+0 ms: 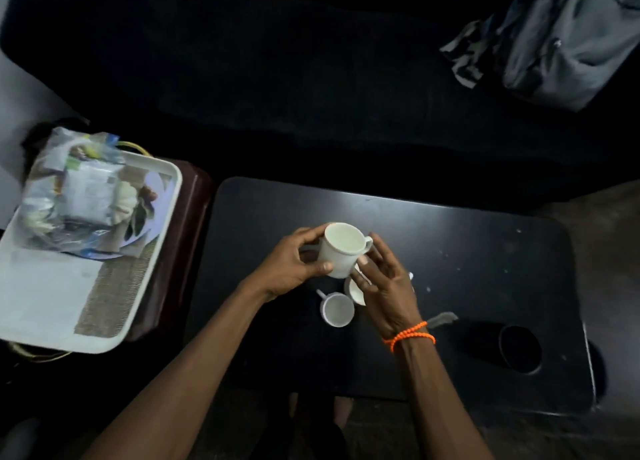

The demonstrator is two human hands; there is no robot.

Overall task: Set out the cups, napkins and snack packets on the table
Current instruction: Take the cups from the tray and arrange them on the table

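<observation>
A white cup (341,248) is held just above the black table (467,251), its handle pointing right. My left hand (294,265) grips its left side with thumb and fingers. The fingertips of my right hand (384,283) touch its right side near the base, fingers spread. A second white cup (336,309) stands upright on the table below it. Under my right hand a third white cup (355,288) is partly hidden. On the white tray (55,307) to the left lie snack packets (83,193) in clear wrap and a napkin (45,286).
The tray rests on a dark brown stand (180,245) left of the table. A black cup (516,348) lies on its side at the table's right front. A grey bag (568,33) sits on a dark seat beyond the table. A woven mat (114,293) lies on the tray.
</observation>
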